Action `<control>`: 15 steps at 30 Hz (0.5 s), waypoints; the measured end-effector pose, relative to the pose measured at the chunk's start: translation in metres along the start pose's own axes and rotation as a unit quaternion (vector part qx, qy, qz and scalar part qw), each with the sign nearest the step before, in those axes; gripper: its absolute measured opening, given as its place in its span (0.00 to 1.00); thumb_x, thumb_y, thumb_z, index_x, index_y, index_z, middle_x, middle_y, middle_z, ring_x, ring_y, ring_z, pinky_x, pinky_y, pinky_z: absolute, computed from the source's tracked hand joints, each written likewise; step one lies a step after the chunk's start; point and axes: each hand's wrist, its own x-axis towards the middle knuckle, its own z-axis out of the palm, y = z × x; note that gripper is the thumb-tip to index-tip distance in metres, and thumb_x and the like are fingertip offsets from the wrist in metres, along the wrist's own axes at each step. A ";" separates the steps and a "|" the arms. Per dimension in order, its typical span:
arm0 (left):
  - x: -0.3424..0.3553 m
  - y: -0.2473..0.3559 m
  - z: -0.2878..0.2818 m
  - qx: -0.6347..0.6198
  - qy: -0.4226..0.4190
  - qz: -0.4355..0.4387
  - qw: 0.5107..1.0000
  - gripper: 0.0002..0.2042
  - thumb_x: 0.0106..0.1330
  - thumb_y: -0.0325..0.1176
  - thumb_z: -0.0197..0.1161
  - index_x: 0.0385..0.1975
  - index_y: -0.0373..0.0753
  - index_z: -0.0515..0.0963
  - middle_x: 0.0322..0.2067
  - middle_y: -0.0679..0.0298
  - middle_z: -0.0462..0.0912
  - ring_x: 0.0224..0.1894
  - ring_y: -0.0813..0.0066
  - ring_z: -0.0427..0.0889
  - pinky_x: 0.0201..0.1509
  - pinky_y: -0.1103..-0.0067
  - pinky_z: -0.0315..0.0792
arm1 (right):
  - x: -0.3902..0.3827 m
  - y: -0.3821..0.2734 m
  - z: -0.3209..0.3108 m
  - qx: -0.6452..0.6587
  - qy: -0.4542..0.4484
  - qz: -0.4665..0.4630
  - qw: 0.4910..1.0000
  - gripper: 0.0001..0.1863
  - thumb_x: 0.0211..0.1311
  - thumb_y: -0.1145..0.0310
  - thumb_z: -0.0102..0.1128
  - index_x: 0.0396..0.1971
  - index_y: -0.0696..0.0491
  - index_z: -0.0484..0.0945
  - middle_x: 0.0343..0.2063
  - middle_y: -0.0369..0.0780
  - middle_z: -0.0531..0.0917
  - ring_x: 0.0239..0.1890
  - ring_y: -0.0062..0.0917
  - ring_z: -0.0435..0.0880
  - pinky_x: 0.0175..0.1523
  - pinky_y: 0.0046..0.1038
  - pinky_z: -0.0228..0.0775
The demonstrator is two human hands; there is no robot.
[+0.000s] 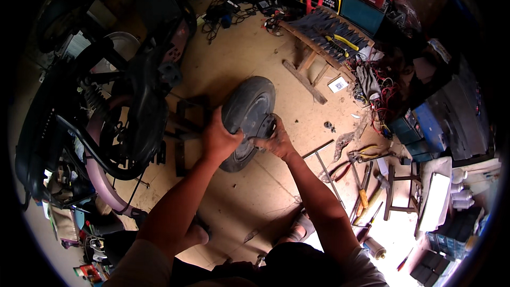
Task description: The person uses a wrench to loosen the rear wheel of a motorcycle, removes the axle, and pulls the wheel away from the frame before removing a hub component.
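Observation:
A scooter wheel [238, 98] with a black tyre stands upright, slightly tilted, on the floor in front of me. My left hand [222, 137] is wrapped round the near left side of the tyre, its thumb over the rim. On the hub side, my right hand [276, 142] curls its fingers about a dark part close to the wheel's centre. Its thumb points toward the hub [255, 119]. The exact shape of that dark part is hard to make out in the shade.
To the left stands a partly stripped scooter [133, 111]. Pliers [340, 172], a hammer [378, 183] and other tools lie on the floor at right. A wooden stool [313, 61] with yellow-handled pliers [345, 41] is beyond. Tangled cables [228, 8] lie at the back.

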 end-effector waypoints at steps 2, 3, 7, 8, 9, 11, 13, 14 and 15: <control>0.001 0.003 0.001 0.001 -0.001 0.006 1.000 0.40 0.51 0.35 0.76 0.67 0.39 0.70 0.54 0.42 0.83 0.58 0.42 0.83 0.61 0.61 0.79 | 0.004 0.012 -0.008 -0.048 0.028 -0.021 0.998 0.68 0.40 0.74 0.89 0.77 0.58 0.46 0.72 0.47 0.65 0.72 0.34 0.69 0.76 0.38 0.66; 0.001 0.005 0.002 0.000 -0.002 0.010 1.000 0.40 0.51 0.35 0.76 0.67 0.39 0.70 0.54 0.42 0.84 0.57 0.41 0.83 0.61 0.61 0.79 | 0.005 0.018 -0.012 -0.073 0.042 -0.031 0.996 0.68 0.40 0.72 0.89 0.77 0.59 0.47 0.71 0.48 0.66 0.72 0.34 0.69 0.76 0.38 0.66; 0.001 0.005 0.000 0.003 -0.004 0.004 1.000 0.40 0.51 0.35 0.76 0.68 0.39 0.69 0.54 0.43 0.84 0.57 0.42 0.83 0.61 0.62 0.79 | 0.003 0.020 -0.010 -0.093 0.030 -0.055 0.994 0.68 0.38 0.69 0.91 0.76 0.58 0.49 0.69 0.47 0.69 0.70 0.34 0.71 0.75 0.36 0.66; 0.001 0.002 0.000 0.004 -0.004 0.004 1.000 0.40 0.51 0.35 0.76 0.68 0.39 0.69 0.54 0.43 0.84 0.57 0.42 0.83 0.61 0.62 0.79 | 0.002 0.014 -0.008 -0.013 0.017 -0.019 1.000 0.68 0.39 0.71 0.91 0.77 0.56 0.49 0.68 0.44 0.71 0.69 0.33 0.73 0.74 0.35 0.68; 0.001 0.000 0.000 0.005 -0.003 0.005 1.000 0.40 0.51 0.35 0.76 0.68 0.39 0.69 0.54 0.43 0.84 0.57 0.42 0.83 0.61 0.62 0.79 | 0.000 0.008 -0.004 0.066 0.005 0.017 0.998 0.67 0.39 0.73 0.91 0.77 0.54 0.49 0.66 0.42 0.73 0.67 0.31 0.74 0.74 0.34 0.69; 0.005 0.007 0.003 -0.006 -0.006 0.020 1.000 0.40 0.51 0.35 0.76 0.68 0.39 0.69 0.54 0.43 0.84 0.58 0.42 0.83 0.61 0.62 0.79 | 0.003 0.017 -0.010 -0.031 0.041 -0.030 0.998 0.68 0.37 0.69 0.91 0.76 0.59 0.49 0.67 0.47 0.71 0.69 0.36 0.73 0.74 0.36 0.69; 0.004 0.009 0.001 -0.015 -0.004 0.027 1.000 0.40 0.51 0.34 0.76 0.68 0.39 0.69 0.54 0.43 0.84 0.58 0.42 0.83 0.61 0.62 0.79 | 0.004 0.021 -0.014 -0.168 0.058 -0.096 0.979 0.69 0.37 0.66 0.92 0.76 0.62 0.49 0.67 0.49 0.70 0.69 0.39 0.74 0.73 0.37 0.70; 0.003 0.007 0.000 -0.014 -0.004 0.020 1.000 0.40 0.51 0.34 0.76 0.68 0.39 0.69 0.54 0.43 0.84 0.58 0.42 0.83 0.61 0.62 0.79 | -0.001 0.015 -0.011 -0.254 0.056 -0.137 0.956 0.68 0.38 0.66 0.91 0.76 0.62 0.49 0.67 0.49 0.71 0.68 0.39 0.74 0.73 0.37 0.71; 0.002 0.004 -0.001 -0.012 -0.003 0.013 1.000 0.40 0.51 0.34 0.76 0.68 0.39 0.69 0.54 0.43 0.84 0.58 0.42 0.83 0.61 0.62 0.79 | -0.006 0.008 -0.008 -0.338 0.052 -0.177 0.923 0.68 0.39 0.65 0.91 0.76 0.62 0.49 0.67 0.49 0.71 0.67 0.39 0.75 0.72 0.37 0.72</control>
